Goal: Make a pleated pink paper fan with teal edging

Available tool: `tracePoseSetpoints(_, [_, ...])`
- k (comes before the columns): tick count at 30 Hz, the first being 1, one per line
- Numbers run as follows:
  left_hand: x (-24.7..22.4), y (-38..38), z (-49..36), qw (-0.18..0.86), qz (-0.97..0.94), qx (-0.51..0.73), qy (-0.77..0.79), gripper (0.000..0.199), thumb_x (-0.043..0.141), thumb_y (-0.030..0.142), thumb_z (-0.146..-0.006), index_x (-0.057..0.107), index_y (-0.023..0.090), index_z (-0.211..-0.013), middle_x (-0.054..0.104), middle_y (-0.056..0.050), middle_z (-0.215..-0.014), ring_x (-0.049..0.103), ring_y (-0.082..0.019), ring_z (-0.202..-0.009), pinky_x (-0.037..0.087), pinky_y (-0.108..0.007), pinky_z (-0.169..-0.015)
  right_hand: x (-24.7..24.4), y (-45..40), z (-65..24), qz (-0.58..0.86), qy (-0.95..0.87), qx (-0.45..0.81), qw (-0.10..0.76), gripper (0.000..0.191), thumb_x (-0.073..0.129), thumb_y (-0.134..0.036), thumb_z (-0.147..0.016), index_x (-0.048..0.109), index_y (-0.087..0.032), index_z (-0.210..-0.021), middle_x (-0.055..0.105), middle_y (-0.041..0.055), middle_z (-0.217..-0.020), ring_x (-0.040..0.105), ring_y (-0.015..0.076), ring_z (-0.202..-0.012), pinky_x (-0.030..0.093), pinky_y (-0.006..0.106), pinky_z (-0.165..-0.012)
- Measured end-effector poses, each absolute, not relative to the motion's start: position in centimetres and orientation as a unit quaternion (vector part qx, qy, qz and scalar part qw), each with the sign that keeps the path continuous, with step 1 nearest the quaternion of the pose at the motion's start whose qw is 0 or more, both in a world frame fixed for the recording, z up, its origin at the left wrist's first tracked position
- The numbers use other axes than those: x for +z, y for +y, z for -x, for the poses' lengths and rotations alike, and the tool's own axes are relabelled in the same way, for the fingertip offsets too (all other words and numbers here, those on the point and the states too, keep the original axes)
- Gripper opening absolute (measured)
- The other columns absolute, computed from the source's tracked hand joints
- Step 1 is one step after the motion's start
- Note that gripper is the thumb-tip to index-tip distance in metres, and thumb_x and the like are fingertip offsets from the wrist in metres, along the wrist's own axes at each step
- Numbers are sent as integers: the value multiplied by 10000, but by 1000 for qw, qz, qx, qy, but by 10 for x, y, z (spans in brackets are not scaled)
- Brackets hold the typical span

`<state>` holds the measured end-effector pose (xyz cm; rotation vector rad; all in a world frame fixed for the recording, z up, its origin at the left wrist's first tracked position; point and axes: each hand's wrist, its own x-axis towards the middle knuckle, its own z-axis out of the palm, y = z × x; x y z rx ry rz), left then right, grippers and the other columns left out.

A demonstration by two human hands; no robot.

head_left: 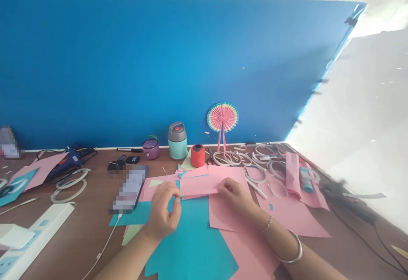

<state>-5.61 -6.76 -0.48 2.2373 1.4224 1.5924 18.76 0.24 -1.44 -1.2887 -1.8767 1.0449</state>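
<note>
A folded strip of pink paper [199,186] with a blue and yellow edge at its left end lies between my hands, above the stacked sheets. At that left end, my left hand [163,210] is curled with its index fingertip against the strip; the exact grip is hard to make out. My right hand [235,191] pinches the strip's right end between thumb and fingers. Beneath them spread a teal sheet [194,237] and pink sheets [245,246].
A round pleated paper fan [222,117] leans on the blue partition [127,67]. Before it stand a red thread spool [197,156], a teal flask [177,144] and a purple jar [151,149]. A phone [130,188], power strip [47,235], white rings [232,157] and glue gun [347,199] surround the work.
</note>
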Motion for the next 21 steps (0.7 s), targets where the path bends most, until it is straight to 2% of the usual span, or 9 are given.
tracePoseSetpoints(3, [-2,-73,49,118,-788,418,435,185,405,171,-817,578,202,-761,570,-3,-621,518,-148,-563,393,-267,-559,-9,2,-188,471,-675,468,321,319,510,-495,-824,502,-191,-726,535,-10,-692,480,141,-657,356,264,-591])
tracePoseSetpoints(5, [-3,-72,45,174,-793,343,473,236,411,188,-825,646,203,-814,628,-15,-669,556,-150,-594,406,-259,-575,-6,1,-188,453,-653,508,332,354,520,-535,-814,513,-189,-738,535,-12,-671,474,133,-634,356,261,-590])
tracePoseSetpoints(7, [-3,-70,42,204,-772,292,527,284,417,231,-841,678,213,-952,662,-26,-737,583,-164,-644,419,-261,-602,-3,0,-188,438,-629,545,340,369,535,-552,-804,522,-189,-742,553,-4,-661,493,137,-637,375,267,-611])
tracePoseSetpoints(9, [-3,-68,41,213,-749,264,569,333,419,286,-856,662,225,-1075,657,-21,-717,577,-172,-633,413,-266,-599,-1,0,-189,431,-608,570,345,382,562,-567,-781,526,-189,-738,559,1,-649,512,143,-636,392,272,-619])
tracePoseSetpoints(12, [-4,-66,40,249,-725,260,588,356,436,374,-864,658,230,-1102,601,7,-618,536,-165,-576,386,-255,-560,0,0,-188,422,-599,586,344,394,597,-578,-752,525,-191,-732,554,-4,-643,526,143,-627,413,276,-625])
tracePoseSetpoints(17, [-12,-65,34,356,-659,345,566,398,482,517,-830,656,161,-874,538,21,-589,483,-140,-550,367,-232,-517,-7,-9,-178,351,-650,586,333,312,619,-482,-779,529,-190,-716,571,4,-700,543,148,-685,438,284,-670])
tracePoseSetpoints(21, [-15,-64,32,333,-623,438,556,427,446,516,-851,560,176,-620,503,19,-551,488,-141,-556,386,-238,-538,-12,-20,-170,334,-717,525,314,183,583,-331,-822,547,-181,-723,597,28,-816,552,156,-774,443,269,-677])
